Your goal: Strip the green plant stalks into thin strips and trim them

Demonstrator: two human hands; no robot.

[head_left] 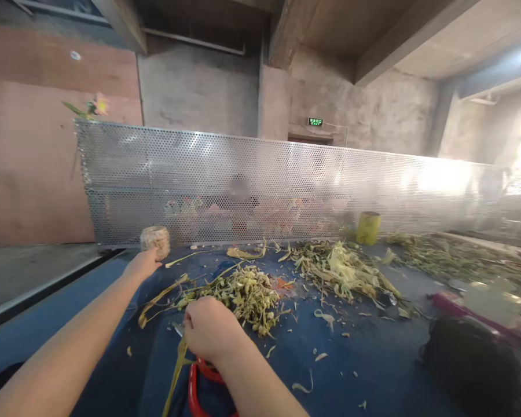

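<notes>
My left hand (144, 263) reaches far forward and closes on a small beige roll of tape or twine (155, 239) near the base of the mesh screen. Closer to me, my right hand (209, 329) is a fist on red-handled scissors (198, 385), whose handles show below the wrist. Just beyond that fist lies a heap of yellow-green stems and buds (243, 294) on the blue table cover (373, 365). Long yellow leaf strips (160, 298) trail out from the heap toward me.
A perforated metal screen (286, 185) runs across the back of the table. A second pile of cuttings (342, 272) lies to the right, with a yellow cup (368, 227) behind it. At the right are a dark rounded object (473, 365) and a pink-edged tray (481, 313).
</notes>
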